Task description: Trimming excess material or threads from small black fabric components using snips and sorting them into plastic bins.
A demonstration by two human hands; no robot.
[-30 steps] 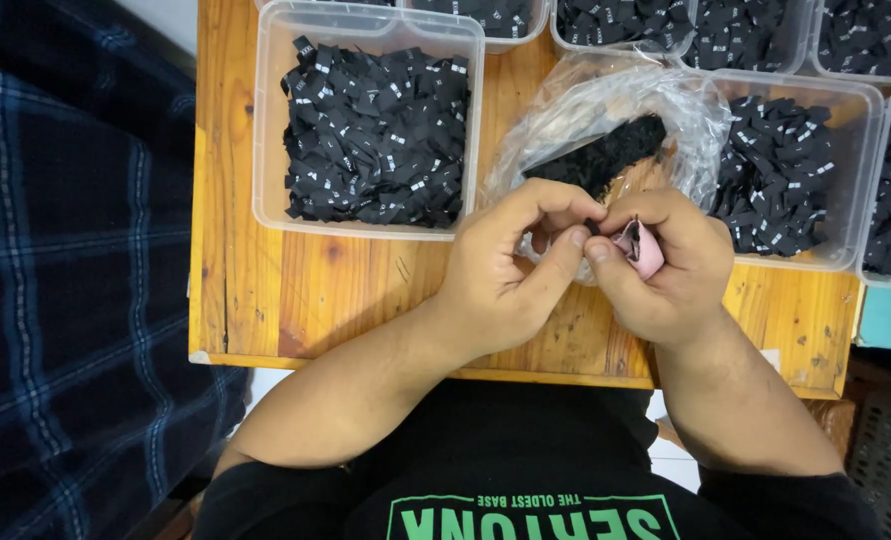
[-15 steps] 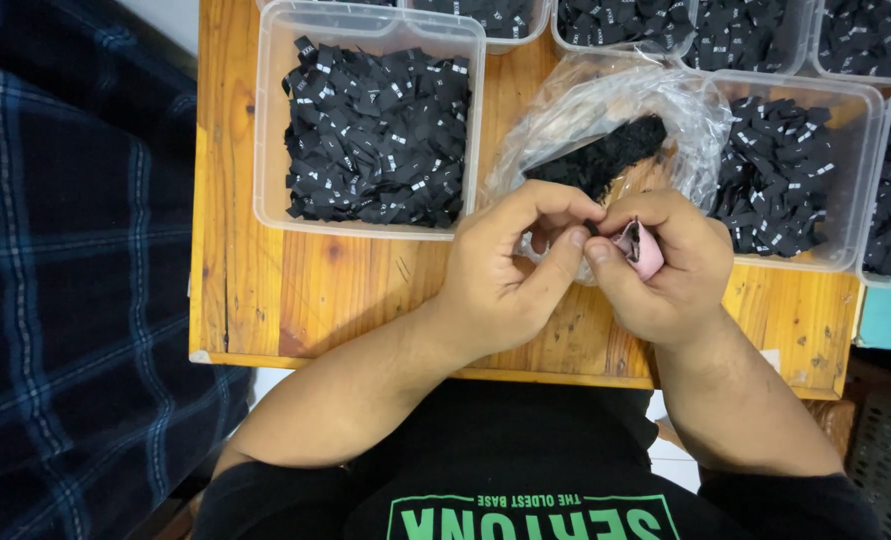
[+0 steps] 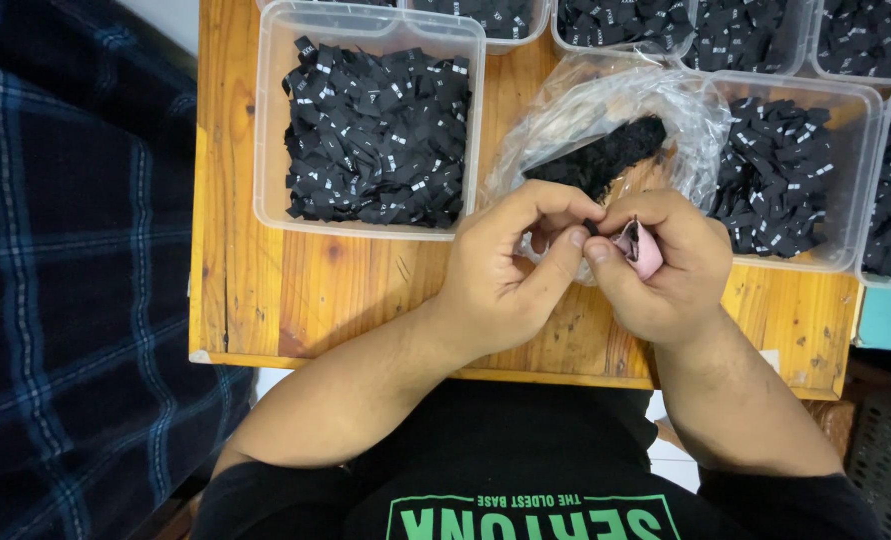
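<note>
Both hands clenched: the left hand (image 3: 506, 270) and right hand (image 3: 656, 265) pinch a small pink piece (image 3: 639, 248) above the table (image 3: 366, 290); a slackened grip would likely drop it toward the clear plastic bag (image 3: 606, 120) at 12 o'clock.

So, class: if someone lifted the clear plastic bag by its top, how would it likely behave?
The bag is crumpled film, so probably floppy and light. The dark pieces inside would likely slump to the bottom. Its glossy surface may be slippery.

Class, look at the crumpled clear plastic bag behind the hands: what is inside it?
Inside the clear plastic bag lies a heap of small black labels. The left hand and right hand cover the bag's near end, so anything there is hidden.
</note>
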